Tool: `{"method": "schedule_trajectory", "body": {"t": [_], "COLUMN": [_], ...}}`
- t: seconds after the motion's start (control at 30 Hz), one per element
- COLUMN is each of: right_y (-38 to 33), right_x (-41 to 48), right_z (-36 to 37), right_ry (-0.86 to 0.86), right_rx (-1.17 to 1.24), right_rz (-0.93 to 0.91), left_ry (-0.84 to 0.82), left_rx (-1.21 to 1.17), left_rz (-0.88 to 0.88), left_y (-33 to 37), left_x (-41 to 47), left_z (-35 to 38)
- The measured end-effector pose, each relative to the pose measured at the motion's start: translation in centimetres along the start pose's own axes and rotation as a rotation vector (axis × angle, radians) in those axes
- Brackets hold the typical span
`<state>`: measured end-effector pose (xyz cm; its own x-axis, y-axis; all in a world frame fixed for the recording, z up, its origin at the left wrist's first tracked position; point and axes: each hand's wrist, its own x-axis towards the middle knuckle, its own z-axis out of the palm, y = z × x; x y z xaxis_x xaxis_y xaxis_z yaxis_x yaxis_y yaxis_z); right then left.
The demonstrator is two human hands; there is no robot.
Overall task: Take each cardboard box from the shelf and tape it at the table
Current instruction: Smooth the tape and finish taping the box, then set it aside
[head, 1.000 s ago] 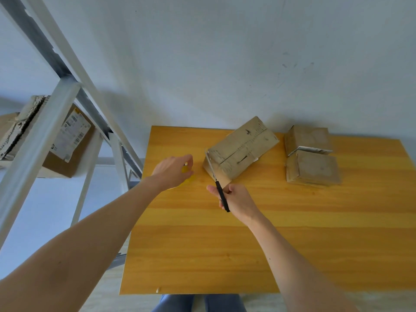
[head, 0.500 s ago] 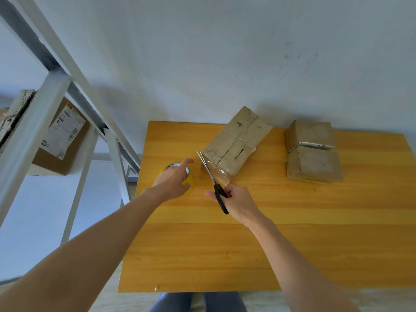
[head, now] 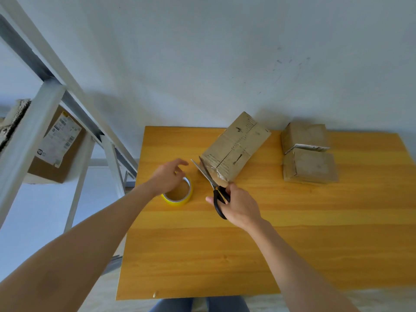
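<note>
Mid-frame, the right hand (head: 239,206) grips open scissors (head: 212,183) at the box (head: 236,147) corner; best to snip close to the cardboard. The left hand (head: 166,176), fingers loose, hovers over the tape roll (head: 179,197).

We look down on a honey-coloured wooden table (head: 225,255) set against a plain, pale grey-blue wall (head: 202,52), which carries a few faint dark scuff marks (head: 290,64) to the upper right. At our left rises a white metal shelf (head: 29,136), throwing a soft shadow on the wall behind it. A strip of light floor (head: 337,298) shows past the table's near edge. The light is even and mild.
</note>
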<state>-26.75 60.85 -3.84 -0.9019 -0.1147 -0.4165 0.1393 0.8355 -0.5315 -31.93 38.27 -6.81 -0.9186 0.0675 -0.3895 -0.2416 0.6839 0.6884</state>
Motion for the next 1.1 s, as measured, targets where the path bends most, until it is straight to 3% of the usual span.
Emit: {"method": "schedule_trajectory", "body": {"t": [0.07, 0.13, 0.3, 0.7, 0.83, 0.97, 1.1], "right_y": [-0.2, -0.4, -0.7, -0.7, 0.1, 2.4, 4.1], "right_x": [-0.1, -0.1, 0.2, 2.9, 3.5, 2.4, 1.8], "right_z": [-0.1, -0.3, -0.4, -2.0, -1.8, -0.1, 0.7], "right_ry": [-0.017, -0.024, -0.076, -0.374, -0.488, -0.374, -0.163], "right_rx": [-0.01, -0.019, -0.004, 0.344, 0.146, 0.096, -0.182], "right_rz": [0.002, 0.007, 0.016, 0.094, 0.16, 0.15, 0.037], "left_ry": [0.075, 0.029, -0.182, -0.166, -0.204, -0.221, -0.189], "left_rx": [-0.24, -0.398, -0.233, -0.275, -0.293, -0.295, -0.271], "left_rz": [-0.045, -0.051, 0.011, 0.032, 0.041, 0.09, 0.123], "left_y": [2.2, 4.7, 9.0, 8.2, 8.5, 9.8, 10.6], "left_x": [0.8, 1.8, 3.2, 4.8, 5.1, 5.7, 6.0], "left_z": [-1.8, -3.2, -3.6, -3.3, -3.3, -2.7, -2.0]}}
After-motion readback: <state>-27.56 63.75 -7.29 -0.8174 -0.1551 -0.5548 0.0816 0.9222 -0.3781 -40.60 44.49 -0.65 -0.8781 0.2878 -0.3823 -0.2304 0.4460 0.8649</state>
